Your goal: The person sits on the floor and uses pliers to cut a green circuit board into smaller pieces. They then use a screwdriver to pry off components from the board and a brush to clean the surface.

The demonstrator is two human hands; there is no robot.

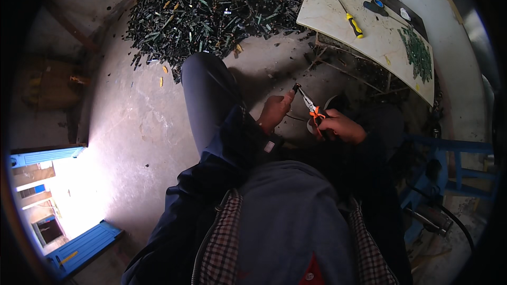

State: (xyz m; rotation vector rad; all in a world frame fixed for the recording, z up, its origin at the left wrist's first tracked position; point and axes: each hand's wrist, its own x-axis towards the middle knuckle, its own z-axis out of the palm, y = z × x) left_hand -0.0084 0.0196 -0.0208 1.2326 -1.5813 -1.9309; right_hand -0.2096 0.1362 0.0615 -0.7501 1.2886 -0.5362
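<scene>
My left hand [275,113] is closed on a small dark piece [296,87], which sticks up past the fingertips; its exact kind is too small to make out. Long-nose pliers [316,111] with orange and black handles are gripped in my right hand [343,126]. Their slim metal jaws point up and left, with the tips at the dark piece. Whether the jaws are clamped on it cannot be seen. Both hands are in front of my lap, above the concrete floor.
A large heap of dark strips [211,13] covers the floor ahead. On the pale low table [327,8] at the right lie a yellow screwdriver [354,25], a dark-handled tool [376,6] and green strips [417,55]. Blue wooden framing [459,166] stands at my right.
</scene>
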